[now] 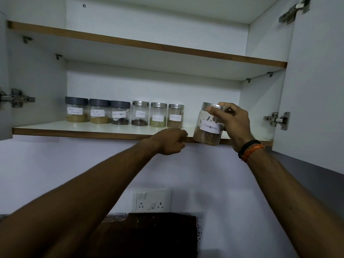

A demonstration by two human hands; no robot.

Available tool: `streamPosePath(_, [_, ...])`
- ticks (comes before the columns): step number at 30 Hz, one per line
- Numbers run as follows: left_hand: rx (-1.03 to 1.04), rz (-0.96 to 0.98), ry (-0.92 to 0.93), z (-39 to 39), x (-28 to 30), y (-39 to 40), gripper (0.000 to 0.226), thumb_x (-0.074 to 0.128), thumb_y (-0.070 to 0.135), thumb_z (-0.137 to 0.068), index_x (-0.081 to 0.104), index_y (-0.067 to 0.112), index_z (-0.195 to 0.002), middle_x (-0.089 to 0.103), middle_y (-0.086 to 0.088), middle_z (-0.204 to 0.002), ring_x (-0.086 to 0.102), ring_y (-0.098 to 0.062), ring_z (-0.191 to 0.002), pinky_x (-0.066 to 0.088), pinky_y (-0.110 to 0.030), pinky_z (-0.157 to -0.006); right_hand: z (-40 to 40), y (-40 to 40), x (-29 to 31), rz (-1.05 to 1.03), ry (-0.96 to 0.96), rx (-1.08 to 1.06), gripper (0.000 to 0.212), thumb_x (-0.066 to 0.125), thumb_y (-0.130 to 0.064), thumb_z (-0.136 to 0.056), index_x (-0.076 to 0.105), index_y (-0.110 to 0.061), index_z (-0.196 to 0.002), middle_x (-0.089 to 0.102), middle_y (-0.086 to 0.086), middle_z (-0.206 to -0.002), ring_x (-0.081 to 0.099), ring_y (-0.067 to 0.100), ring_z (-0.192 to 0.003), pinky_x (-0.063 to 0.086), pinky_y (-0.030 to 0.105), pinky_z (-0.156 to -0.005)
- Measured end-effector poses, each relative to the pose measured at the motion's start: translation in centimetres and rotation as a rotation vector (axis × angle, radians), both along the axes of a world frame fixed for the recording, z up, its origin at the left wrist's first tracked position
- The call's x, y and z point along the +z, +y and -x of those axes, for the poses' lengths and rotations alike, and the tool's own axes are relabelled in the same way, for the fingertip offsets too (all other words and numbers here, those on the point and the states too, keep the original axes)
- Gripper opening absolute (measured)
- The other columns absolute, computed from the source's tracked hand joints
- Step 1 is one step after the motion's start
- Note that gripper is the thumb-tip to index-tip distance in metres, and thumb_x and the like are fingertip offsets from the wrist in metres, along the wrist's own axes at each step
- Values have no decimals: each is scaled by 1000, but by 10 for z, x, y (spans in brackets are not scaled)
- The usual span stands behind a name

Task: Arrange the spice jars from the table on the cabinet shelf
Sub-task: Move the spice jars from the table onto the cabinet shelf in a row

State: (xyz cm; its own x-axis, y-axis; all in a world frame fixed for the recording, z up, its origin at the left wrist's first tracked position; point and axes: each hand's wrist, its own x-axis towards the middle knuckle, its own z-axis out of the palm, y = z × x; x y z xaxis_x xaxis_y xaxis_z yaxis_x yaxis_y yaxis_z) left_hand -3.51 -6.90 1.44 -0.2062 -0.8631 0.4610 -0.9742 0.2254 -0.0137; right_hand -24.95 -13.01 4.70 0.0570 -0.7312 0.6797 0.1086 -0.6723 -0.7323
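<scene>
While the right hand (pixel 232 121) has its fingers (pixel 214 109) grasping the cinnamon jar (pixel 208 125) by its lid, the jar hangs tilted at the front edge of the lower shelf (pixel 74 130). Left of those fingers, six labelled jars (pixel 122 113) stand in a row. The left hand (pixel 171 141) rests curled on the shelf edge, grasping nothing.

The clear glass jar with a silver lid (pixel 208 124), gripped in the right hand (pixel 235 123), carries a white paper label handwritten "Cinnamon". On the white cabinet shelf (pixel 115 128), the third jar from the left, clear with a dark grey lid (pixel 120 113), reads "Black Pepper". The silver-lidded glass jar just right of it (pixel 140 113) appears to read "Cloves". The remaining labels are too blurred to read.
</scene>
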Motion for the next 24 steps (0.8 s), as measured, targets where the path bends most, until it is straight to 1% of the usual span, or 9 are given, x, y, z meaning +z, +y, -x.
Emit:
streamPosePath(2, [18,-100,-61,-2,5,-9,46,47,36,-102,48,10,-140,59,-11,-133,56,-27,-120,45,-43,-101,-2,-8,5,5,10,-8,53,89,-39,-72,70,-15,-115,73,5,-110,73,23,-101,61,51,-87])
streamPosePath(4, [16,-150,-105,-1,13,-19,47,40,38,-105,45,11,-144,59,-11,-135,55,-28,-123,44,-42,-103,-4,-17,11,13,24,-19,53,88,-39,-71,69,-15,-114,73,6,-110,72,25,-102,60,52,-89])
streamPosePath(6, [34,-212,-144,-1,23,-29,50,36,41,-106,41,15,-149,55,-12,-143,51,-29,-131,40,-38,-107,-6,-27,18,30,48,-40,56,88,-43,-70,69,-15,-115,72,6,-111,71,26,-104,60,50,-91])
streamPosePath(8, [61,-293,-175,0,30,-38,58,38,47,-105,30,21,-155,45,-11,-153,42,-28,-140,33,-42,-115,-8,-36,23,53,81,-72,54,89,-43,-70,70,-16,-113,71,5,-111,71,27,-104,60,47,-91])
streamPosePath(10, [63,-347,-198,1,32,-43,66,42,51,-102,21,24,-158,38,-11,-158,36,-29,-144,28,-44,-119,-10,-47,28,61,105,-91,48,89,-39,-72,71,-15,-110,71,6,-110,70,27,-103,61,46,-90])
streamPosePath(14, [-3,-354,-166,-5,30,-46,69,46,46,-103,15,25,-160,24,-7,-165,23,-26,-151,17,-41,-122,-16,-71,33,51,168,-105,46,88,-36,-75,70,-13,-111,70,6,-110,69,27,-104,61,44,-88])
streamPosePath(18, [-64,-365,-145,-11,32,-49,71,48,46,-102,16,21,-160,28,-5,-164,28,-25,-148,22,-44,-122,-24,-98,31,9,209,-68,46,87,-38,-75,70,-16,-112,69,6,-113,68,28,-107,60,49,-91])
streamPosePath(21, [-64,-328,-171,-13,29,-52,71,47,49,-102,15,24,-160,25,-4,-165,25,-24,-150,19,-42,-121,-32,-119,28,-23,213,-49,47,87,-35,-76,69,-14,-114,68,8,-117,66,31,-110,58,53,-93])
streamPosePath(24, [-54,-310,-183,-15,26,-58,71,45,52,-101,15,27,-160,23,-3,-165,23,-24,-151,17,-40,-120,-41,-137,23,-35,206,-37,44,86,-36,-78,69,-14,-112,68,7,-118,66,30,-110,58,54,-94])
